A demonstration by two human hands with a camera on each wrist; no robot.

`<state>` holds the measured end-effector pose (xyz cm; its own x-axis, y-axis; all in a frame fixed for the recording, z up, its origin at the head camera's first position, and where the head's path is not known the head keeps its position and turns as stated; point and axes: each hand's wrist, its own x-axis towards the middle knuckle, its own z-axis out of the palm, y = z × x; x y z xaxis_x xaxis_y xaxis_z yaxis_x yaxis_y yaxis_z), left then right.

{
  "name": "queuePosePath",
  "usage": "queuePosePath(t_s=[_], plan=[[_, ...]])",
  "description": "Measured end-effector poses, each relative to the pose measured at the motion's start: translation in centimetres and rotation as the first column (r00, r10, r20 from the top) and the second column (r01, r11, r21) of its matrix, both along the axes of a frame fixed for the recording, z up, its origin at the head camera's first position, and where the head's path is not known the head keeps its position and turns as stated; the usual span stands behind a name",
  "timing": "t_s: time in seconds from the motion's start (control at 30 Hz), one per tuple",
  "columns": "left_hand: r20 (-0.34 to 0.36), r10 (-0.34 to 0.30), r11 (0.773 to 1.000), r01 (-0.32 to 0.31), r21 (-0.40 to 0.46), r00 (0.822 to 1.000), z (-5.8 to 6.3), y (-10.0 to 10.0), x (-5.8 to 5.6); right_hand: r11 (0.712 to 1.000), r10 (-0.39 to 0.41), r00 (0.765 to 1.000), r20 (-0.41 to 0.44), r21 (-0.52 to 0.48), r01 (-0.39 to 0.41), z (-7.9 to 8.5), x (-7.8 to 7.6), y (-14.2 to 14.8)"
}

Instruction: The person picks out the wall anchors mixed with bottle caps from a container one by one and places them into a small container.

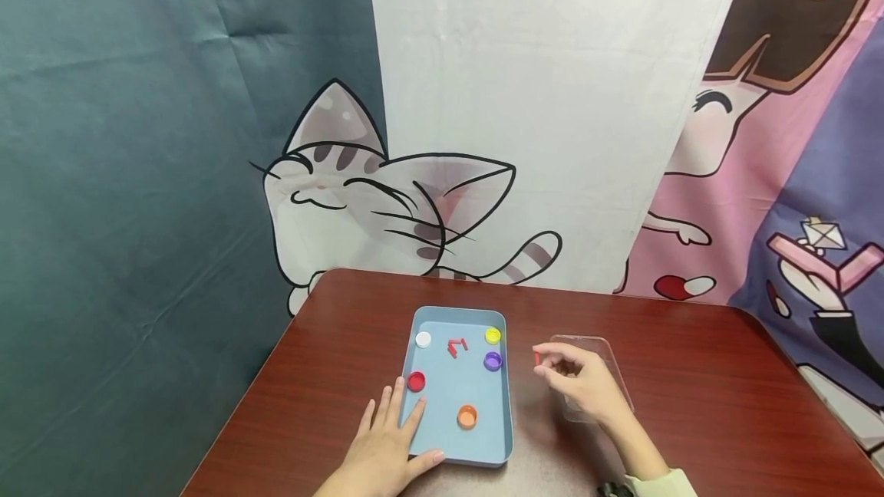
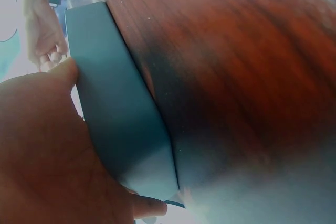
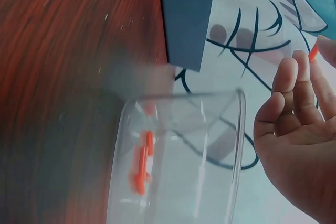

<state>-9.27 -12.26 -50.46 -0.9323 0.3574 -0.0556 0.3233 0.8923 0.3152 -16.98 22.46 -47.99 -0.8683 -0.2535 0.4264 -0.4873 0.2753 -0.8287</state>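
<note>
Over at the tray's (image 1: pixel 442 393) near left corner rests the left hand (image 1: pixel 382 442), fingers spread loose — the right hand (image 1: pixel 576 376) hovers by the clear box (image 1: pixel 594 343), forearm slanting in, thumb and forefinger pinching a red stick (image 1: pixel 536 358) between box and tray

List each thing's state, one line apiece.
Left hand: spread, touching the tray
Right hand: pinching a red piece
Blue tray: open side up
Loose red pieces: lying in the tray
Orange cup: upright, empty
Purple cup: upright
Yellow cup: upright
Red cup: upright
White cup: unclear
Clear box: holding red pieces
</note>
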Motion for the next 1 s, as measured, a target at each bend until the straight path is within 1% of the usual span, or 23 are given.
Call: queuePosePath(t_s=[0.23,0.47,0.57,0.7,0.8,1.0], plan=[[0.009,0.003,1.0,-0.003,-0.006,1.0,0.0,0.0,0.0,0.999,-0.036,0.999,0.007,0.012,0.036,0.0,0.6,2.1],[0.026,0.006,1.0,-0.005,-0.006,1.0,0.0,-0.1,-0.1,0.998,0.017,0.997,0.078,-0.055,-0.013,0.3,1.3,4.5],[0.032,0.009,1.0,-0.008,-0.009,0.999,0.2,0.0,-0.1,1.0,-0.012,0.997,0.079,-0.024,0.014,0.3,1.5,5.3],[0.037,0.015,1.0,-0.015,-0.002,0.999,0.4,0.1,0.0,0.997,-0.076,0.994,0.08,0.026,0.074,0.4,1.6,6.3],[0.039,0.017,1.0,-0.018,0.004,0.999,0.6,0.1,0.0,0.993,-0.116,0.988,0.097,0.041,0.112,0.3,1.6,7.0],[0.042,0.016,1.0,-0.016,-0.003,0.999,0.6,0.2,-0.1,0.988,-0.149,0.98,0.129,0.063,0.142,0.2,1.5,8.3]])
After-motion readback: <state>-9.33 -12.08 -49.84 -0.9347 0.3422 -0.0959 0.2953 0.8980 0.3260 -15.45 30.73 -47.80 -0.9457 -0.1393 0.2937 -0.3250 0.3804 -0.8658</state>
